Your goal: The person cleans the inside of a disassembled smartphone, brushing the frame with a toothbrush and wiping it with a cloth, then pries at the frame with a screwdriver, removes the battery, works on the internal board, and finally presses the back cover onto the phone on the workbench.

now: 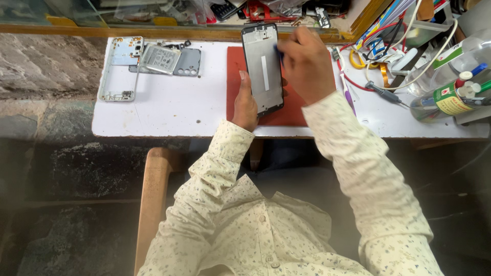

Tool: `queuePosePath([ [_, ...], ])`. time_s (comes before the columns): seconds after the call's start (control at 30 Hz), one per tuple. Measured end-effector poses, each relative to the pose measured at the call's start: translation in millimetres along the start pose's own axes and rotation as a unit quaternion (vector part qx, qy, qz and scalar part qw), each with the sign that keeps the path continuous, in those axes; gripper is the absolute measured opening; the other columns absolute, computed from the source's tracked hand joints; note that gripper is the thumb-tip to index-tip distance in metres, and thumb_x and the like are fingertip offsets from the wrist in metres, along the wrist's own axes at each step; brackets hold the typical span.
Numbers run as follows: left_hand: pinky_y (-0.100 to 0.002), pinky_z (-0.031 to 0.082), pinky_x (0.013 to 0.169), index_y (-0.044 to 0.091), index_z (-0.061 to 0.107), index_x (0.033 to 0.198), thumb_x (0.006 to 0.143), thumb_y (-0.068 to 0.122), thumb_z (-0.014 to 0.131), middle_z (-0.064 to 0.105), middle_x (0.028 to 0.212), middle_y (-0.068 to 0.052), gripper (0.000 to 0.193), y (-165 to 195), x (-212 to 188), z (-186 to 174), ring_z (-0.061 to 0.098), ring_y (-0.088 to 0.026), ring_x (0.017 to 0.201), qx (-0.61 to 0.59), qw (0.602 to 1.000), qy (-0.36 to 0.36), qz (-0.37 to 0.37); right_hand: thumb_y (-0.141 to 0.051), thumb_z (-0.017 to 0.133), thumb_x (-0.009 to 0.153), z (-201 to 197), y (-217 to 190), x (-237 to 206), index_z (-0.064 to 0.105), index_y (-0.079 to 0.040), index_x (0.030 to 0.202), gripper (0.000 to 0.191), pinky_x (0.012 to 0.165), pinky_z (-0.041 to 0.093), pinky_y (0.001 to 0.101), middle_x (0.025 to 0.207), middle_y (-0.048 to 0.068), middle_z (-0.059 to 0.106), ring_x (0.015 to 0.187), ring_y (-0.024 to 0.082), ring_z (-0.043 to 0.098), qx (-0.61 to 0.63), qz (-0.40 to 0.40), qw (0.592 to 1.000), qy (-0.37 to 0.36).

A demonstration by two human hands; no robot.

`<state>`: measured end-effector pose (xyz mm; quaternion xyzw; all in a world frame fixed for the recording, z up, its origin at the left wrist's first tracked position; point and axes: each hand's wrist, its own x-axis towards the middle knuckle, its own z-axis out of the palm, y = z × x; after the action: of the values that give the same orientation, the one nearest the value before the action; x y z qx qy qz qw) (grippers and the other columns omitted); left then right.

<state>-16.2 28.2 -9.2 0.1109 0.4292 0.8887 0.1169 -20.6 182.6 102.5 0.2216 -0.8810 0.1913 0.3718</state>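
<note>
While gripping a phone frame point(263, 69), both hands above cluttered white table point(174, 105)

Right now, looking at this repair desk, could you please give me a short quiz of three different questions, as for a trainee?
1. True or false: the left hand holds the black rectangular phone frame tilted up over the red rectangular mat.
2. Which hand works on the frame's right edge with a small blue tool? A) left hand B) right hand
3. Fill in: the light blue plastic phone shell lies on the white table top, to the ____ of the red mat in the picture.

Key: 1 true; 2 B; 3 left.
</note>
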Motion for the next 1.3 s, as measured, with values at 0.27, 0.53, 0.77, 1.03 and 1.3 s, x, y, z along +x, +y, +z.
queuePosePath([
  [0.27, -0.048, 0.062, 0.089, -0.005, 0.047, 0.146, 0.102, 0.070, 0.017, 0.069, 0.121, -0.029, 0.091, 16.4, 4.7, 3.9, 0.073, -0.040, 0.103, -0.103, 0.989, -0.096, -0.045, 0.002, 0.065, 0.101, -45.8, 31.7, -93.6, 0.071, 0.001, 0.122, 0.022, 0.082, 0.054, 0.0332, 0.105, 0.015, 0.070, 0.088, 0.022, 0.066, 0.702, 0.386, 0.594, 0.075],
  [0.53, -0.050, 0.062, 0.091, -0.005, 0.047, 0.146, 0.102, 0.071, 0.020, 0.068, 0.120, -0.031, 0.092, 15.0, 6.7, -2.6, 0.072, -0.043, 0.104, -0.120, 0.985, -0.118, -0.042, -0.005, 0.071, 0.096, -31.2, 21.7, -140.0, 0.068, -0.002, 0.127, 0.031, 0.081, 0.050, 0.0300, 0.112, 0.015, 0.067, 0.094, 0.021, 0.059, 0.808, 0.367, 0.451, 0.093],
  [0.77, -0.052, 0.062, 0.091, -0.005, 0.046, 0.147, 0.104, 0.066, 0.022, 0.068, 0.119, -0.033, 0.086, 17.1, 6.3, -3.4, 0.072, -0.046, 0.105, -0.148, 0.981, -0.122, -0.040, -0.007, 0.070, 0.096, -40.1, 44.3, -156.3, 0.067, -0.003, 0.124, 0.028, 0.077, 0.053, 0.0296, 0.111, 0.018, 0.068, 0.088, 0.021, 0.065, 0.755, 0.408, 0.497, 0.129],
  [1.03, -0.053, 0.062, 0.092, -0.005, 0.047, 0.145, 0.105, 0.062, 0.025, 0.067, 0.120, -0.033, 0.081, 20.1, 7.7, -0.5, 0.072, -0.045, 0.107, -0.143, 0.984, -0.100, -0.045, 0.012, 0.066, 0.100, -91.6, 98.6, -145.0, 0.060, 0.006, 0.136, 0.037, 0.080, 0.057, 0.0256, 0.137, 0.017, 0.053, 0.100, 0.019, 0.064, 0.020, 0.243, 0.945, 0.220],
  [1.3, -0.034, 0.060, 0.084, -0.005, 0.055, 0.143, 0.103, 0.071, 0.033, 0.072, 0.122, -0.016, 0.090, 29.1, -5.9, 13.1, 0.071, -0.021, 0.103, 0.084, 0.991, -0.101, -0.007, -0.002, 0.067, 0.107, -56.3, 52.5, -149.7, 0.065, 0.002, 0.132, 0.025, 0.080, 0.048, 0.0226, 0.140, 0.008, 0.052, 0.103, 0.014, 0.065, 0.211, 0.282, 0.915, 0.196],
])
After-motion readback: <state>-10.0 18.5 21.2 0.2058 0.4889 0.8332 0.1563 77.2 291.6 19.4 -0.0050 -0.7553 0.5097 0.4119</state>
